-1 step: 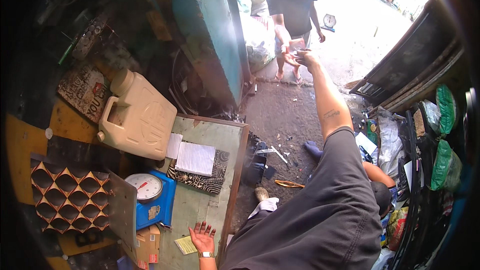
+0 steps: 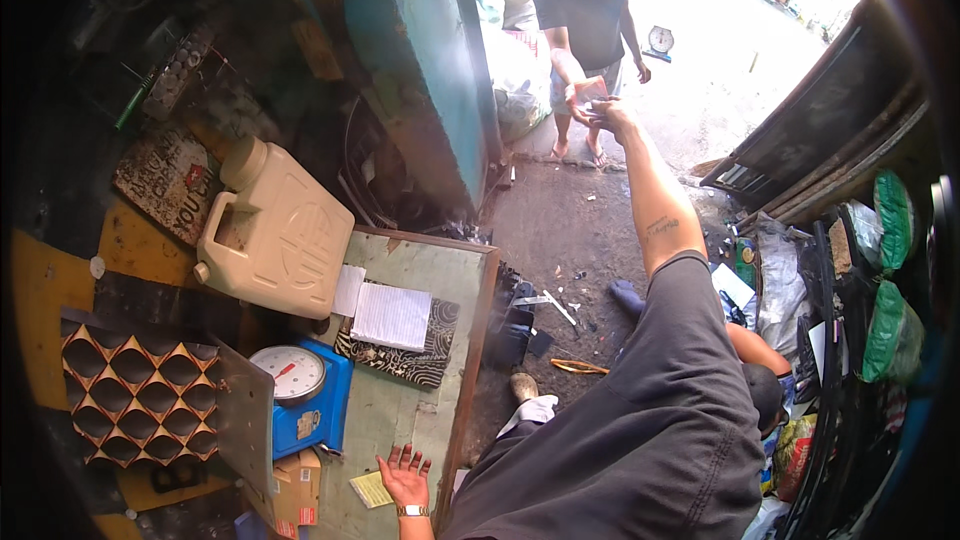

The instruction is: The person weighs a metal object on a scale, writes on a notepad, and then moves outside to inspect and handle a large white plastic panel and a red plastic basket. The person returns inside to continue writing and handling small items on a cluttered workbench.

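Note:
My right arm stretches out to the doorway, and my right hand (image 2: 618, 118) is closed in a pinch on a thin reddish slip of paper (image 2: 592, 90), perhaps a banknote. Another person (image 2: 585, 15), standing in the doorway, has a hand (image 2: 576, 102) at the same slip; whether that hand grips it I cannot tell. My left hand (image 2: 405, 480), with a watch at its wrist, lies palm up with fingers spread over the table (image 2: 400, 415). Beside it is a yellow paper pad (image 2: 372, 490). Nothing is in that hand.
On the table are a blue dial scale (image 2: 322, 400), a lined notebook (image 2: 392, 318) and a beige jerrycan (image 2: 280, 230). An egg tray (image 2: 140, 395) lies left of the scale. Another person (image 2: 762, 390) is low under my right arm. Green-and-clear bags (image 2: 890, 330) line the right side.
The other person's hand has risen slightly around the reddish slip, which shows more plainly. My left hand has stayed in place.

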A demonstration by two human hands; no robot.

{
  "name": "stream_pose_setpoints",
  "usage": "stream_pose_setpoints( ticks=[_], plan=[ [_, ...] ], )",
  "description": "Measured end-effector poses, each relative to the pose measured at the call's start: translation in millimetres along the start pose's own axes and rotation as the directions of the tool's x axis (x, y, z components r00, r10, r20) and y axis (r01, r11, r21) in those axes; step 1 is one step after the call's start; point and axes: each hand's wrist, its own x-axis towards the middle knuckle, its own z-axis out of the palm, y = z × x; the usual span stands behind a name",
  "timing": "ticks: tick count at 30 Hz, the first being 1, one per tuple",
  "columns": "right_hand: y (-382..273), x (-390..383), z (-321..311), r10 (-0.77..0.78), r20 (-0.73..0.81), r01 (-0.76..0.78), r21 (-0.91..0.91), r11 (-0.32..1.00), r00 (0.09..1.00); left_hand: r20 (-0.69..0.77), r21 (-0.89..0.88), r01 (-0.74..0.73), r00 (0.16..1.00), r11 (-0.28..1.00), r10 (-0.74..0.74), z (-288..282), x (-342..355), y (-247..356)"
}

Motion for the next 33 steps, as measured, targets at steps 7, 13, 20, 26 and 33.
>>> stream_pose_setpoints(
  ticks=[7,13,20,26,33],
  plan=[
    [5.6,54.5,11.4,-0.048,-0.001,0.013,-0.955,0.297,0.999,-0.037,-0.026,-0.008,0.999,1.000,0.007,-4.0,-12.6,3.9],
    [14.2,73.3,14.6,-0.023,0.035,0.034,-0.998,-0.055,0.999,-0.032,-0.014,0.007,0.999,1.000,-0.007,0.7,-20.8,-1.7],
    [-3.1,42.4,51.9,-0.157,-0.250,-0.200,-0.940,0.275,0.956,-0.129,0.041,0.016,0.992,0.999,-0.010,-31.4,-33.1,-12.4],
    [92.0,-48.7,66.1,-0.714,0.336,0.635,-0.748,0.194,0.614,-0.241,0.432,-0.070,0.952,0.899,0.189,-79.1,-34.4,-0.8],
    [280.8,-469.1,196.4,0.004,0.984,0.824,-0.152,0.545,0.179,-0.229,0.865,-0.097,0.797,0.492,0.559,-192.5,-26.2,-1.3]
  ],
)
